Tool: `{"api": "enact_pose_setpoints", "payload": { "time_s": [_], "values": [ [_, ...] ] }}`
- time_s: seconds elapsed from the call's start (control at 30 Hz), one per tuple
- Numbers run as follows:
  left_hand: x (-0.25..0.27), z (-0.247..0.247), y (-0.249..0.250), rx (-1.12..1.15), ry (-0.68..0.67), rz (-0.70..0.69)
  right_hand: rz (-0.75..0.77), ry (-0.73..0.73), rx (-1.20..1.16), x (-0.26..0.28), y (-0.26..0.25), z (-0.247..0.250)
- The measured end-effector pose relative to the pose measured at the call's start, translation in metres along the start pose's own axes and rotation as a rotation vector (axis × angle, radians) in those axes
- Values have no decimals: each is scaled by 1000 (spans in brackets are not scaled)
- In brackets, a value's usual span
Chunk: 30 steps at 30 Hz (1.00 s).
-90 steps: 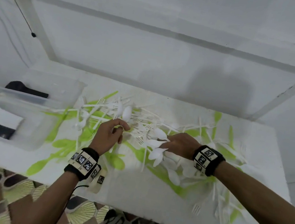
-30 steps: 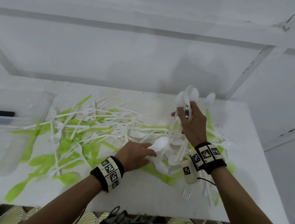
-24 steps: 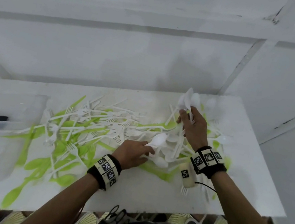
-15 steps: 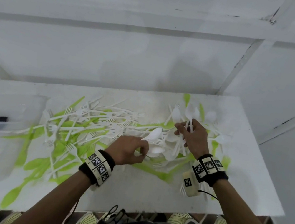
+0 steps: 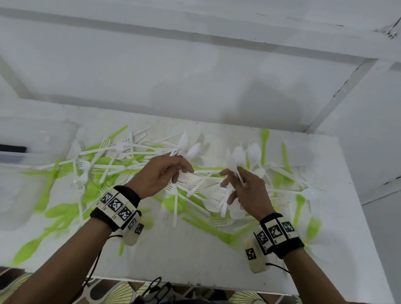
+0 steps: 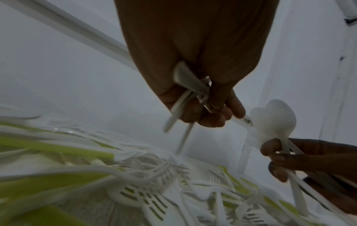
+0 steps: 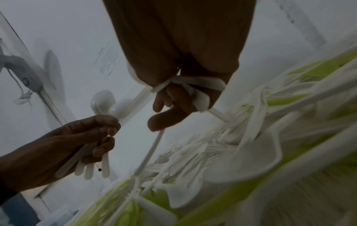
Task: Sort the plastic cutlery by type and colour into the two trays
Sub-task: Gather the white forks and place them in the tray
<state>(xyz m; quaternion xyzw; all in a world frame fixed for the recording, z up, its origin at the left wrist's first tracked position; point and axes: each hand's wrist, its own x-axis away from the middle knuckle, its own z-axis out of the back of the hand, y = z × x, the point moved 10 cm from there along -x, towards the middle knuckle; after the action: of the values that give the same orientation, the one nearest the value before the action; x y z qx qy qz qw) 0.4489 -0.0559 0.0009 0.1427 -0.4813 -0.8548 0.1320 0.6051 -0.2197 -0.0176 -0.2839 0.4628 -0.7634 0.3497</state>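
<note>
Both hands hang above the mixed pile at mid-tabletop (image 5: 177, 254). The left hand (image 5: 156, 176) has its fingers (image 6: 210, 120) curled round a small bunch of white spoons (image 5: 188, 148), bowls pointing away, handles trailing down toward the person. The right hand (image 5: 247, 192) pinches a larger white bunch (image 5: 245, 154), aligned the same way. The two bunches lie near each other, roughly parallel; merging them looks the likely next step. The trays (image 5: 24, 133) stand far left, nearer the left hand.

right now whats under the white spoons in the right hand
Below the right hand and its white spoons lies the mixed pile of white and green cutlery on the table. What lies deeper in that pile is covered.
</note>
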Motion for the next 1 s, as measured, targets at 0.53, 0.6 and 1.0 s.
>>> {"api": "enact_pose_setpoints", "payload": {
  "time_s": [0.53, 0.6, 1.0],
  "values": [
    [24, 29, -23, 41, 237, 111, 39, -10, 116, 0, -8, -49],
    [20, 19, -21, -72, 203, 99, -8, 40, 14, 0, -8, -43],
    [-1, -92, -21, -728, -244, 88, 3, 349, -151, 15, -16, 18]
  ]
}}
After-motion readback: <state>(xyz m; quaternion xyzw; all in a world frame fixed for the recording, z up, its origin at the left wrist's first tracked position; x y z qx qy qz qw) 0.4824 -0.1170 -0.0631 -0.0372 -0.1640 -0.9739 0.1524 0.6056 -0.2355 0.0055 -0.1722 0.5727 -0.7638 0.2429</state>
